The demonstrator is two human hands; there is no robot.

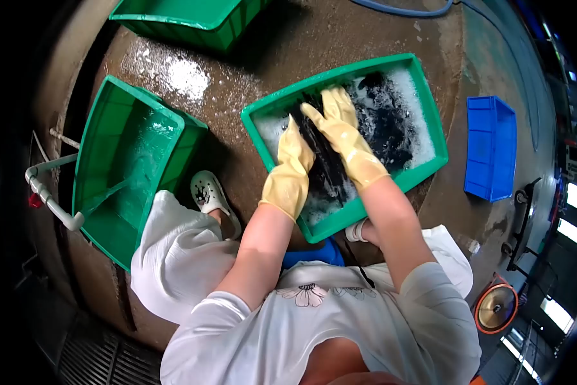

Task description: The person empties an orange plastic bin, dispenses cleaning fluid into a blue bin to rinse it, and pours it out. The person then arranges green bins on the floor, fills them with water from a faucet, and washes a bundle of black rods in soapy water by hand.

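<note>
Both my hands wear pale yellow rubber gloves and reach into a green tub [354, 224] of dark, foamy water. My left hand [295, 151] is on the tub's left side, against long black strip-like material [323, 157]. One gloved digit points up, while its other fingers are hidden. Farther in, my right hand [338, 122] has its thumb stretched out over the black material, apart from the fingers. Those fingers extend toward the tub's far wall, with nothing visibly gripped. Water and foam hide what the material is.
At left, a white pipe [48, 196] pours water into another green tub [112, 106]. A third green tub [173, 24] stands at the upper left. A blue crate [490, 147] and a wheel with an orange rim [496, 308] are at right. A blue hose [404, 11] lies on the wet floor.
</note>
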